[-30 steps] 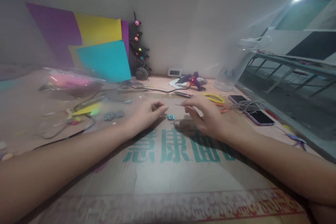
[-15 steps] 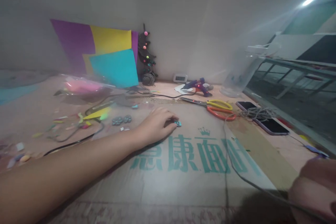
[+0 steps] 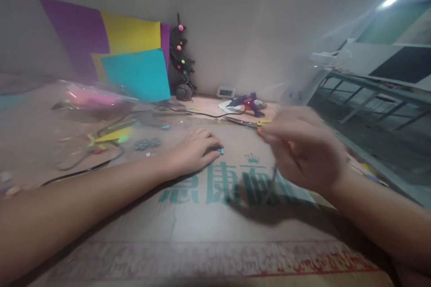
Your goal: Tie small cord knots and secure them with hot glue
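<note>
My left hand (image 3: 198, 150) rests on the printed sheet (image 3: 198, 228), thumb and fingers pinched on a small teal piece (image 3: 221, 150) whose rest is hidden by the fingertips. My right hand (image 3: 305, 150), smeared by motion, is raised over the right side of the sheet with its fingers drawn together. A thin grey cord (image 3: 274, 177) trails down from it; the grip itself is blurred. Behind this hand lie scissors (image 3: 244, 122), their handles mostly covered. Several grey bead-like pieces (image 3: 147, 144) sit left of my left hand.
A glue gun (image 3: 247, 103) with a red light stands at the back, near a small white display (image 3: 226, 92). Coloured sheets (image 3: 136, 76) and a small dark tree (image 3: 182, 63) lean on the wall. A plastic bag (image 3: 97, 98) and a black cable (image 3: 77, 173) lie left.
My right hand has come up and left from the lower right corner, now covering the scissors' handles and the phones. My left hand keeps its pinch on the teal piece. The view has shifted slightly.
</note>
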A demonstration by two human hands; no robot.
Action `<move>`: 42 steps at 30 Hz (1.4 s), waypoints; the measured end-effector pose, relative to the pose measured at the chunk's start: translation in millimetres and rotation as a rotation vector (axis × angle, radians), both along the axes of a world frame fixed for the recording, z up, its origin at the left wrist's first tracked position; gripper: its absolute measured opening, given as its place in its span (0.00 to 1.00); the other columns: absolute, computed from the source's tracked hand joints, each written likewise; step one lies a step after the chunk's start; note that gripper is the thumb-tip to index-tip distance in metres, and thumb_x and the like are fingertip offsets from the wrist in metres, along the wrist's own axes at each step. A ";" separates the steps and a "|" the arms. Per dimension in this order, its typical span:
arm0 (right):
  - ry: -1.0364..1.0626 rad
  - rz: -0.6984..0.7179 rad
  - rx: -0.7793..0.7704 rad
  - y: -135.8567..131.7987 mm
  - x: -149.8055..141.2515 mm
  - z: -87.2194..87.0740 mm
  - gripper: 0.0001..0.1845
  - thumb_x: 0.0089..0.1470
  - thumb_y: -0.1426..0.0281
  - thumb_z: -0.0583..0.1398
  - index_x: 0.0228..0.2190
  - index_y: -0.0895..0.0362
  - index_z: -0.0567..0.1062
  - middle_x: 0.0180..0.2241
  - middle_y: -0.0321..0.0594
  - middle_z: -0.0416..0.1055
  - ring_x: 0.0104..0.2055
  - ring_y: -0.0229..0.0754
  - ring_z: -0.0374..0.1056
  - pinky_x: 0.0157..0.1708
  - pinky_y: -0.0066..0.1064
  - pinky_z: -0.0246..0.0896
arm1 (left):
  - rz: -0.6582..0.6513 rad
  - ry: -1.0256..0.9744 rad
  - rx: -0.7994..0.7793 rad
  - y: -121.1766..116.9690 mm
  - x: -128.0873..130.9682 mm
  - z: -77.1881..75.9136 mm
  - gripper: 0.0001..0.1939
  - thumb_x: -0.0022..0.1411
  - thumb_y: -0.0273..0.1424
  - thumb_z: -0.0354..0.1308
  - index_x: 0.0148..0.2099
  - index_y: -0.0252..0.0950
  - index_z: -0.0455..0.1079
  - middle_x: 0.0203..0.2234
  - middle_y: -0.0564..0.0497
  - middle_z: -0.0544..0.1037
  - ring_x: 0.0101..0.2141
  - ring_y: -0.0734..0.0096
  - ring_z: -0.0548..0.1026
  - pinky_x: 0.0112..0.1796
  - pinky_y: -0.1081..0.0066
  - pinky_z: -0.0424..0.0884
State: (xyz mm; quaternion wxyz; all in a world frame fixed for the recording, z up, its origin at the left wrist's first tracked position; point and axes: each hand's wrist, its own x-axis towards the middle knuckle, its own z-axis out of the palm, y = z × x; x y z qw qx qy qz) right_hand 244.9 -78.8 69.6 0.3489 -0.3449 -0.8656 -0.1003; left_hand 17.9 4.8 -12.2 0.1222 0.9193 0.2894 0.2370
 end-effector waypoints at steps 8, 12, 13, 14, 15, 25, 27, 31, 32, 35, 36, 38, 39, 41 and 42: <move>0.143 -0.038 -0.275 42.6 -11.2 -56.8 0.13 0.59 0.75 0.54 0.45 0.54 0.69 0.30 0.36 0.74 0.34 0.39 0.71 0.37 0.32 0.65 | 0.055 -0.039 -0.066 1.1 0.4 2.2 0.09 0.61 0.35 0.57 0.42 0.38 0.72 0.35 0.50 0.77 0.37 0.64 0.72 0.39 0.66 0.66; 0.165 -0.095 -0.437 45.3 -10.7 -64.7 0.11 0.61 0.71 0.54 0.46 0.55 0.69 0.33 0.37 0.75 0.34 0.40 0.71 0.37 0.32 0.65 | 0.091 -0.099 -0.132 1.3 0.8 3.9 0.10 0.63 0.35 0.55 0.44 0.38 0.73 0.37 0.50 0.79 0.37 0.65 0.74 0.40 0.66 0.67; 0.174 -0.103 -0.437 47.5 -9.7 -65.6 0.11 0.62 0.69 0.54 0.46 0.56 0.69 0.36 0.39 0.75 0.37 0.41 0.72 0.40 0.34 0.65 | 0.099 -0.127 -0.157 1.5 0.9 3.9 0.11 0.63 0.36 0.55 0.45 0.38 0.72 0.37 0.50 0.79 0.37 0.65 0.75 0.40 0.66 0.67; 0.180 -0.109 -0.412 50.1 -8.5 -66.6 0.12 0.62 0.67 0.54 0.46 0.56 0.69 0.39 0.42 0.75 0.41 0.43 0.71 0.43 0.36 0.64 | 0.104 -0.153 -0.181 1.7 0.9 3.8 0.12 0.63 0.36 0.55 0.47 0.38 0.72 0.38 0.49 0.79 0.37 0.65 0.75 0.40 0.66 0.68; 0.186 -0.109 -0.367 52.8 -7.2 -67.7 0.13 0.63 0.66 0.54 0.47 0.56 0.69 0.43 0.44 0.74 0.45 0.44 0.69 0.46 0.38 0.63 | 0.109 -0.177 -0.202 1.8 0.9 3.7 0.13 0.63 0.36 0.55 0.48 0.38 0.71 0.38 0.49 0.79 0.38 0.65 0.75 0.40 0.66 0.68; 0.127 0.030 -0.301 51.8 -13.7 -66.6 0.07 0.60 0.67 0.58 0.36 0.55 0.75 0.39 0.42 0.75 0.44 0.43 0.69 0.47 0.37 0.62 | 0.068 -0.224 -0.117 -7.5 0.6 9.4 0.16 0.62 0.33 0.56 0.52 0.37 0.68 0.37 0.49 0.78 0.40 0.65 0.75 0.42 0.67 0.68; 0.146 0.038 -0.356 51.0 -15.6 -65.4 0.06 0.59 0.69 0.58 0.33 0.56 0.75 0.37 0.40 0.75 0.41 0.42 0.70 0.46 0.36 0.62 | 0.065 -0.224 -0.099 -8.2 0.6 9.9 0.16 0.62 0.35 0.56 0.52 0.37 0.68 0.37 0.50 0.78 0.41 0.65 0.75 0.43 0.67 0.68; 0.237 -0.047 -0.507 51.3 -15.7 -62.6 0.07 0.59 0.69 0.57 0.31 0.56 0.75 0.34 0.37 0.76 0.38 0.39 0.70 0.43 0.32 0.63 | 0.091 -0.240 -0.138 -6.4 0.5 9.4 0.16 0.63 0.37 0.56 0.51 0.38 0.70 0.39 0.50 0.78 0.41 0.65 0.74 0.42 0.68 0.67; 0.252 -0.073 -0.525 51.5 -15.4 -61.9 0.07 0.59 0.68 0.58 0.31 0.56 0.75 0.33 0.37 0.76 0.38 0.39 0.71 0.42 0.31 0.63 | 0.097 -0.234 -0.155 -5.7 0.4 9.4 0.14 0.63 0.37 0.56 0.49 0.38 0.71 0.39 0.50 0.78 0.41 0.65 0.74 0.42 0.68 0.67; 0.242 -0.099 -0.510 51.7 -15.5 -61.1 0.08 0.58 0.68 0.58 0.31 0.57 0.75 0.32 0.37 0.76 0.37 0.39 0.70 0.41 0.31 0.62 | 0.104 -0.202 -0.180 -4.5 0.9 10.1 0.12 0.65 0.38 0.53 0.42 0.38 0.74 0.38 0.51 0.79 0.40 0.65 0.74 0.41 0.68 0.65; 0.228 -0.090 -0.493 51.7 -15.9 -61.2 0.07 0.58 0.68 0.58 0.31 0.57 0.75 0.32 0.37 0.75 0.37 0.40 0.70 0.41 0.31 0.62 | 0.102 -0.193 -0.179 -4.4 1.3 10.6 0.13 0.65 0.38 0.52 0.40 0.37 0.75 0.36 0.51 0.79 0.39 0.65 0.74 0.40 0.68 0.65; 0.192 -0.062 -0.468 51.1 -16.7 -61.9 0.07 0.58 0.68 0.58 0.30 0.57 0.74 0.33 0.38 0.75 0.38 0.40 0.70 0.42 0.32 0.62 | 0.085 -0.174 -0.178 -4.4 2.1 11.4 0.13 0.65 0.37 0.52 0.37 0.37 0.75 0.33 0.51 0.79 0.37 0.66 0.74 0.38 0.69 0.64; 0.177 -0.052 -0.460 50.7 -17.0 -62.3 0.07 0.58 0.68 0.58 0.30 0.57 0.74 0.33 0.38 0.75 0.38 0.40 0.70 0.42 0.32 0.62 | 0.075 -0.165 -0.183 -4.4 2.5 11.6 0.13 0.65 0.37 0.52 0.35 0.36 0.74 0.31 0.51 0.78 0.35 0.67 0.73 0.37 0.69 0.64; 0.166 -0.050 -0.457 49.8 -17.0 -62.8 0.08 0.58 0.68 0.57 0.30 0.56 0.74 0.32 0.39 0.75 0.38 0.41 0.69 0.42 0.32 0.62 | 0.065 -0.160 -0.202 -4.3 3.0 11.3 0.13 0.65 0.37 0.52 0.34 0.36 0.74 0.29 0.52 0.78 0.34 0.68 0.73 0.35 0.70 0.63; 0.175 -0.056 -0.454 49.5 -16.6 -62.6 0.08 0.59 0.68 0.57 0.30 0.56 0.74 0.33 0.39 0.75 0.38 0.41 0.70 0.41 0.32 0.62 | 0.066 -0.166 -0.219 -4.2 3.1 10.7 0.13 0.65 0.37 0.52 0.34 0.36 0.74 0.29 0.52 0.78 0.33 0.69 0.73 0.34 0.71 0.63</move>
